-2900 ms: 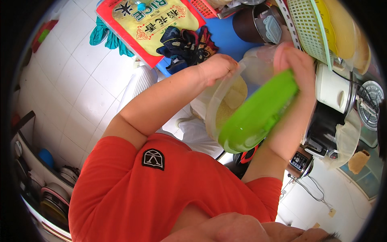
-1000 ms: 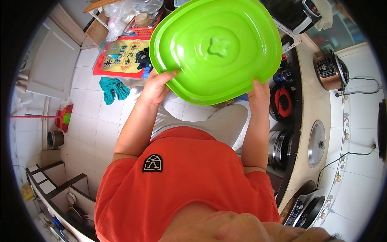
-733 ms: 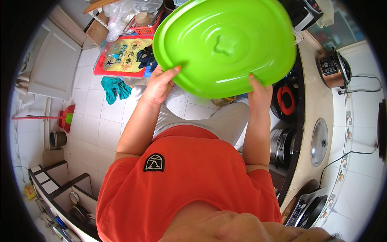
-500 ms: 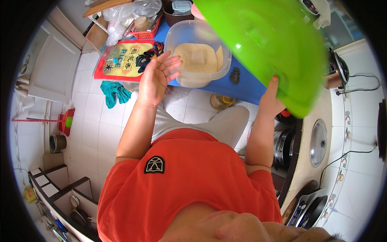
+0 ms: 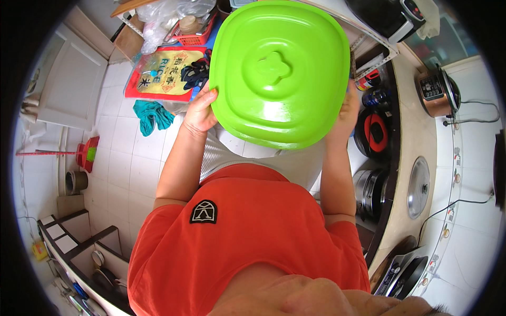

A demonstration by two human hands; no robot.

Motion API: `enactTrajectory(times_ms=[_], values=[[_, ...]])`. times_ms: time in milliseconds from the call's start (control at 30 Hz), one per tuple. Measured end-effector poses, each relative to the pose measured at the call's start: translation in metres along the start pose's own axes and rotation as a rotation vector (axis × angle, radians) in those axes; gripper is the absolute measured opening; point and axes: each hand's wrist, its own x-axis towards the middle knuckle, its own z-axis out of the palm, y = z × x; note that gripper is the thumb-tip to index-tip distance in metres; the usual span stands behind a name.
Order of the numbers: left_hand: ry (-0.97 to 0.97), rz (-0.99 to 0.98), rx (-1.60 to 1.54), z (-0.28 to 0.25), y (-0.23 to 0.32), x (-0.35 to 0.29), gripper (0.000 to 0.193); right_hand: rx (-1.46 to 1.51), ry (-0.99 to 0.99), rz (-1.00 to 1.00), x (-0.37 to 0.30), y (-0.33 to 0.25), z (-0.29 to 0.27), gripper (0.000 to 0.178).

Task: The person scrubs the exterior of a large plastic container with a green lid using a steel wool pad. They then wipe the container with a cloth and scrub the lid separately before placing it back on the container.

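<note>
A large bright-green plastic lid (image 5: 308,68), rounded-square with a raised knob shape in its middle, is held up in front of me. My left hand (image 5: 202,109) grips its left edge, thumb on the rim and fingers mostly hidden beneath. My right hand (image 5: 343,111) holds the opposite edge with bent fingers, partly covered by the rim. Behind the lid, the clear tub of grain seen earlier is now hidden. Left of the lid lie a dark bunched cloth (image 5: 196,72) and a flat yellow-and-red printed bag (image 5: 163,73).
A red basket (image 5: 197,38) stands behind the bag, and a teal cloth (image 5: 153,117) hangs below it. To the right, a shelf holds a black-and-red round pan (image 5: 375,132) and steel pots (image 5: 369,192). An electric cooker (image 5: 436,94) and a glass pot lid (image 5: 418,187) sit on the counter.
The green lid has swung from the upper right to the centre and turned flat toward me, covering the tub. My left hand, open before, has taken hold of its left edge.
</note>
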Motion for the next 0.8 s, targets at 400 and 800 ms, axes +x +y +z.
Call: enactTrajectory(times_ms=[400, 800], values=[[-0.003, -0.036, 0.098, -0.044, -0.004, -0.007, 0.072, 0.800, -0.247, 0.500, -0.005, -0.025, 0.022, 0.027], [-0.021, -0.010, 0.235, -0.058, 0.022, -0.031, 0.072, 0.495, -0.525, 0.431, -0.015, -0.008, 0.009, 0.037]])
